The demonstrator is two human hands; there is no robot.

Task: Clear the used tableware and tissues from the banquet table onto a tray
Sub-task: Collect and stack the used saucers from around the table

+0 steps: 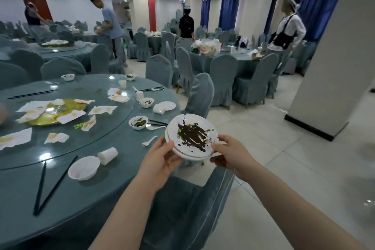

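Beyond the bench (113,168) edge, both hands hold stacked plates (191,137): left hand (160,160) fingers and right hand (229,153) fingers clamped on opposite rims.

The stack of round white plastic plates (192,135) carries a dark brown smear flecked with green. The round grey-blue bench (85,199) has a gold centre disc (70,105). Nearby, white paper tissues (15,138) bear yellowish stains, and the thin chopsticks (56,185) are black.
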